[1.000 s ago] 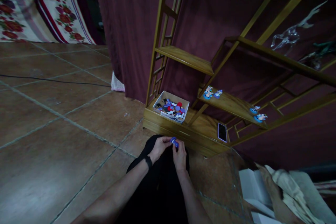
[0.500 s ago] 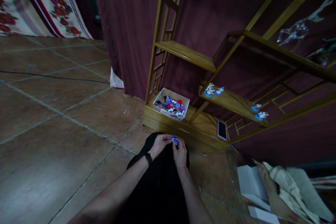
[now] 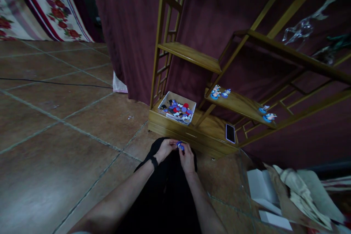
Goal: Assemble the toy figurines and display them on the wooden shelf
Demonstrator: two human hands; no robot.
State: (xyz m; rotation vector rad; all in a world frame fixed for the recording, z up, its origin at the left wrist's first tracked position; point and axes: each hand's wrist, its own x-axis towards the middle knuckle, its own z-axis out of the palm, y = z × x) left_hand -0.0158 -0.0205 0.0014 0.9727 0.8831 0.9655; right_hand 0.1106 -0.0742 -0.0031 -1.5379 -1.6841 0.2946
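Between my two hands, above my knees, is a small purple and white figurine (image 3: 180, 146). My left hand (image 3: 168, 148) pinches it from the left, with a dark band round the wrist. From the right, my right hand (image 3: 187, 156) grips it with the fingertips. Just beyond them a shallow box (image 3: 177, 117) of loose purple, red, black and white figurine pieces (image 3: 179, 109) stands on the low part of the wooden shelf unit (image 3: 175, 128). Small blue-based figurines (image 3: 215, 92) stand on the middle shelf (image 3: 238, 106), with more figurines (image 3: 269, 117) at its right end.
A phone (image 3: 230, 133) lies on the low wooden top at the right. Clear animal-shaped ornaments (image 3: 301, 29) are on the upper right shelf. White boxes (image 3: 263, 186) and cloth (image 3: 298, 193) lie on the floor at right. A dark cable (image 3: 55, 82) crosses the tiles at left.
The view has shifted slightly, so the shelf unit appears a little further left. Both hands still hold the purple figurine, which looks slightly turned between the fingers.
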